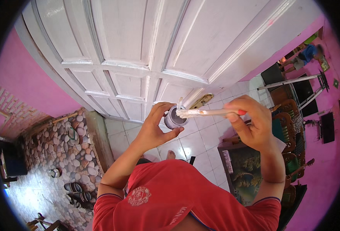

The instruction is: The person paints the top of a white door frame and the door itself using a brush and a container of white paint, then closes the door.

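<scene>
My left hand (155, 127) grips a small paint can (171, 122) around its side, thumb at the near rim. Greyish-white paint coats the inside of the can, and a flat stirring stick (180, 101) leans up from its far rim. With my right hand (249, 122) I pinch the handle of a paintbrush (210, 112) near its red end. The brush lies almost level, its white-coated bristles over the can's mouth. Beyond both hands rises a panelled door (129, 66), painted white, with glossy streaks along its mouldings.
A brass door handle plate (201, 101) sits close beyond the can. On the right are a low table (245, 173), carved chairs (285, 130), a stepladder (291, 82) and a person (306, 55) farther off. Sandals (73, 187) lie on the pebble-patterned floor (42, 161) past a raised sill (99, 138).
</scene>
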A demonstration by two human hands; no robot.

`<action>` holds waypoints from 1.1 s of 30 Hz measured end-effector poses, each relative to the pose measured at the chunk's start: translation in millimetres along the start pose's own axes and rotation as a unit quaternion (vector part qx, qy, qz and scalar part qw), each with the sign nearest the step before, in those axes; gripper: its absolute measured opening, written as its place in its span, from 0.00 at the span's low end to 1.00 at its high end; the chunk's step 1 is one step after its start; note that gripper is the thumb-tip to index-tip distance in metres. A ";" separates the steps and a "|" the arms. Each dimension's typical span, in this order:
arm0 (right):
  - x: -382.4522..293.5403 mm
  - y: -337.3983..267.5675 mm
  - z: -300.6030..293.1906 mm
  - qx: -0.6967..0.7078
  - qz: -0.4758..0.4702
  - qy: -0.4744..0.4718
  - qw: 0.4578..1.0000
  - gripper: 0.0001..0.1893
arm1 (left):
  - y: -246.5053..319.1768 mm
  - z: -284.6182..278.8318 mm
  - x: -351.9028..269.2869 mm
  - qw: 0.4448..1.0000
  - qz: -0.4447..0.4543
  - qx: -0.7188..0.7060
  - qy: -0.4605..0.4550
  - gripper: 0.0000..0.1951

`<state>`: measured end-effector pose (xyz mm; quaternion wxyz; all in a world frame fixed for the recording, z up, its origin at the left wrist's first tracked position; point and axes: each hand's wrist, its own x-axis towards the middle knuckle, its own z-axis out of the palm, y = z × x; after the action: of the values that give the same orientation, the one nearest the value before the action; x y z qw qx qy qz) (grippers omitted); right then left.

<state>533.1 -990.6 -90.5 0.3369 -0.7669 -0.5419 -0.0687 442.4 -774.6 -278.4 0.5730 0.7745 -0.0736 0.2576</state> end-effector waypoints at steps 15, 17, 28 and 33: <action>7.9 12.6 26.5 0.025 0.036 -0.116 0.992 0.08 | 0.7 1.7 1.3 0.999 0.036 -0.003 -0.001 0.34; 4.8 16.9 18.7 0.047 0.083 -0.040 0.995 0.08 | 4.1 0.3 2.8 1.000 0.009 0.009 0.001 0.33; -29.8 56.2 31.1 0.283 0.307 0.160 0.895 0.10 | 7.4 5.4 10.9 1.000 0.004 -0.003 0.012 0.34; -48.5 74.1 45.3 0.428 0.388 0.247 0.778 0.12 | 13.3 11.6 25.0 1.000 0.020 0.004 0.016 0.34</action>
<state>566.8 -1015.6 -180.7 0.7505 -0.6461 -0.0705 0.1196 462.1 -785.2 -257.4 0.5660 0.7708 -0.0791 0.2817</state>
